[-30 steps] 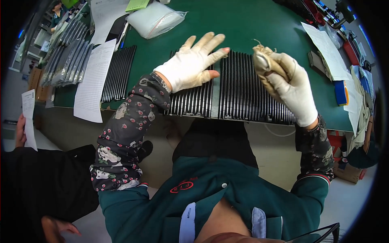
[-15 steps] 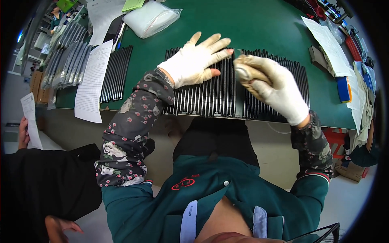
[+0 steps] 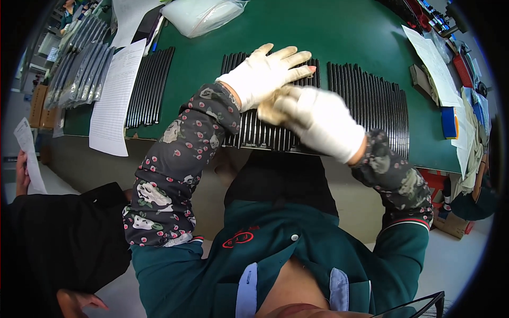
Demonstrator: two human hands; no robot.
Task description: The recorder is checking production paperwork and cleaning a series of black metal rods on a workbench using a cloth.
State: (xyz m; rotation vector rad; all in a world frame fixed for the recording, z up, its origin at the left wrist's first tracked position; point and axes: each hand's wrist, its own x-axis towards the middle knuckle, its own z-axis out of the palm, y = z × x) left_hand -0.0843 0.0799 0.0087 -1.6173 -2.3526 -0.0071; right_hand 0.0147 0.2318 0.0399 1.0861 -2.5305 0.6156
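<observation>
My left hand (image 3: 265, 74), in a white glove, lies flat with fingers spread wide on the black finned panel (image 3: 275, 132) at the near edge of the green table (image 3: 328, 32); it holds nothing, only presses on the ribs. My right hand (image 3: 318, 124), also gloved and blurred, sits just below the left on the same panel, fingers curled around a tan cloth (image 3: 271, 108) whose edge shows at my fingertips, touching the ribs. A second black finned panel (image 3: 376, 106) lies just beside the first, to my right. A third finned piece (image 3: 151, 85) lies well apart to my left, next to a printed sheet (image 3: 114, 98). A clear plastic bag (image 3: 204, 16) rests at the far side. More papers (image 3: 432, 63) lie at the right edge. Another person's hand (image 3: 22, 175) holds a slip of paper (image 3: 27, 151) at far left.
</observation>
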